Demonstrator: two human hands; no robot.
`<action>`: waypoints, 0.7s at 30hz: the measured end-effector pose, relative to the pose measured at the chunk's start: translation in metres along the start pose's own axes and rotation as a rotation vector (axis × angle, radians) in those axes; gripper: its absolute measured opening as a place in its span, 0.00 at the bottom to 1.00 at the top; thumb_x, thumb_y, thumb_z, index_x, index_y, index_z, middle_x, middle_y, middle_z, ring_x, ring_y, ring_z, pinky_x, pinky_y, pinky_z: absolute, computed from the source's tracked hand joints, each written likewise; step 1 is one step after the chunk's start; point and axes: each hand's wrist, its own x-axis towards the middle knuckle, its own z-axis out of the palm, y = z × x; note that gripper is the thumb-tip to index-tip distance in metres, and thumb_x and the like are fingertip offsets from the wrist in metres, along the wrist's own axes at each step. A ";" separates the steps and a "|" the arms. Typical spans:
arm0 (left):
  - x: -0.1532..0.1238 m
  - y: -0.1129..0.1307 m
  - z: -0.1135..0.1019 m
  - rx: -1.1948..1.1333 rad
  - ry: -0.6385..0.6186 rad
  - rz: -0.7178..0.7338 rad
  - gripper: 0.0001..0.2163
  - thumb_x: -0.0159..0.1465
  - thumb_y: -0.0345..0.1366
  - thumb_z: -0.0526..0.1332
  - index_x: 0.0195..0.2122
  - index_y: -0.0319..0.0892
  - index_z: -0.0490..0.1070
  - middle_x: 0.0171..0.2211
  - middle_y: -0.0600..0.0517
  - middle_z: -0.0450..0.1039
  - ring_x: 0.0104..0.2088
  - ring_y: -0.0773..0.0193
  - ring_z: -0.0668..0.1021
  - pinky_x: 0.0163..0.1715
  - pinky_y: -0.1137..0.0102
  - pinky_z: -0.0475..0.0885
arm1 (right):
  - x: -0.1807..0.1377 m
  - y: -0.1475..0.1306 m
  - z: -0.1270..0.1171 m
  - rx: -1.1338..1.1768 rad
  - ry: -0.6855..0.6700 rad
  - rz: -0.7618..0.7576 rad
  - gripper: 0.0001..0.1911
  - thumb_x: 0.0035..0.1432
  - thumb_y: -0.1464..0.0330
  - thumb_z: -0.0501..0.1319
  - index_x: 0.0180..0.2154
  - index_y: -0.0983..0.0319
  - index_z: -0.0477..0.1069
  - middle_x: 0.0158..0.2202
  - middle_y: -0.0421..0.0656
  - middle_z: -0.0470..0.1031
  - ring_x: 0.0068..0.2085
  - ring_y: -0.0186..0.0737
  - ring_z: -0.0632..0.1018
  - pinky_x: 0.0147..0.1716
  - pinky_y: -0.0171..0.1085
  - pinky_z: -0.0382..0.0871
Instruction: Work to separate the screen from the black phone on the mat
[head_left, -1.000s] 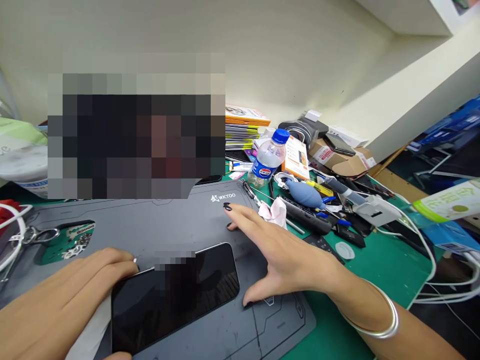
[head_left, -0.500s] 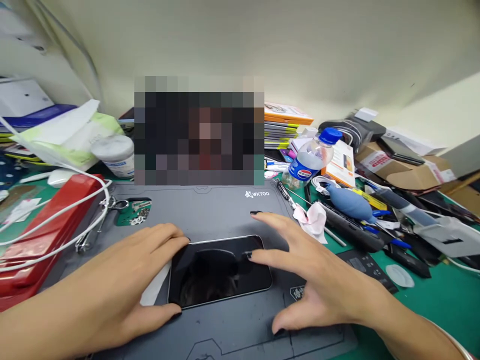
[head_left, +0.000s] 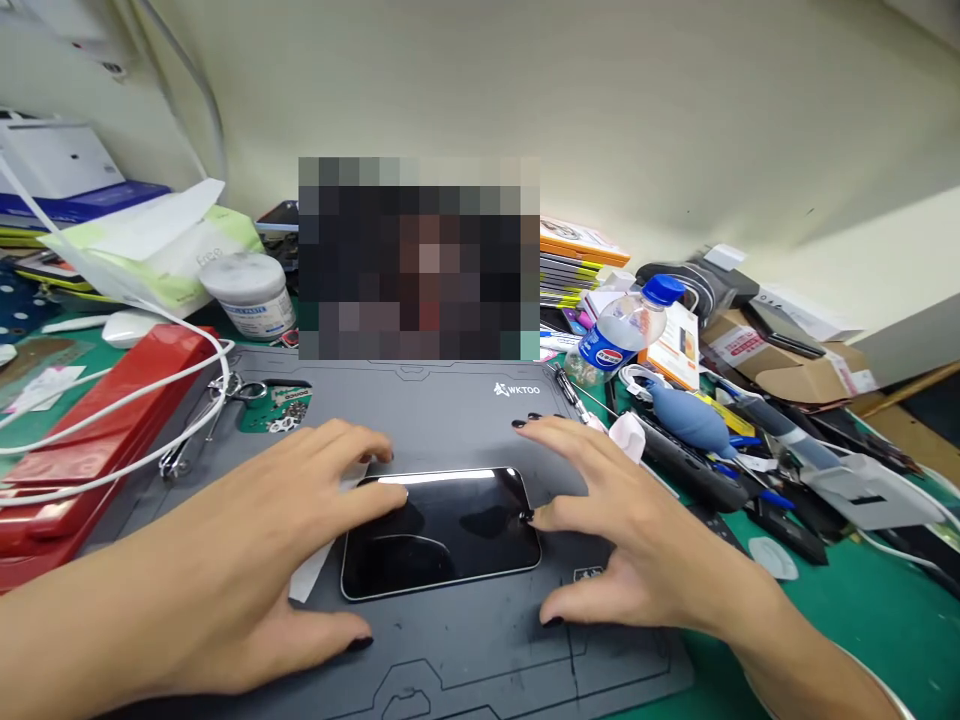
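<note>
A black phone [head_left: 442, 535] lies screen up on a grey work mat [head_left: 450, 400]. My left hand [head_left: 247, 560] rests over its left end with fingers spread, the index tip on the glass and the thumb on the mat below. At the right end is my right hand [head_left: 622, 530], also spread, one fingertip touching the phone's right edge. Neither hand grips anything. A white strip [head_left: 311, 575] pokes out from under the phone's left side.
A red case [head_left: 90, 440] and white cables [head_left: 112, 410] lie on the left, with tweezers [head_left: 199, 425] beside them. On the right are a water bottle [head_left: 622, 330], a blue air blower [head_left: 690, 415], a pink cloth [head_left: 626, 435], tools and boxes. A white tub [head_left: 247, 292] stands behind.
The view has swung left and steadied. My right hand drew back from the mat's far side to the phone's right edge. My left fingers slid onto the screen.
</note>
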 end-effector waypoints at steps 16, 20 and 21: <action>-0.004 0.017 0.012 -0.016 -0.065 0.059 0.31 0.58 0.42 0.79 0.64 0.60 0.79 0.78 0.47 0.72 0.72 0.34 0.77 0.63 0.37 0.83 | 0.021 -0.021 0.027 0.078 -0.025 -0.022 0.41 0.52 0.47 0.90 0.59 0.61 0.87 0.77 0.70 0.72 0.80 0.79 0.72 0.75 0.75 0.73; 0.000 0.019 0.013 -0.010 -0.052 0.074 0.35 0.58 0.42 0.79 0.68 0.60 0.77 0.77 0.47 0.74 0.72 0.33 0.78 0.65 0.35 0.81 | 0.029 -0.030 0.030 0.110 -0.075 -0.029 0.43 0.57 0.44 0.87 0.64 0.59 0.86 0.78 0.69 0.71 0.82 0.78 0.70 0.79 0.76 0.67; 0.001 0.018 0.012 -0.009 -0.041 0.073 0.35 0.58 0.42 0.78 0.67 0.59 0.77 0.76 0.47 0.75 0.71 0.33 0.78 0.65 0.34 0.81 | 0.030 -0.030 0.029 0.109 -0.081 -0.028 0.42 0.58 0.44 0.86 0.65 0.59 0.85 0.78 0.69 0.71 0.82 0.77 0.70 0.79 0.76 0.66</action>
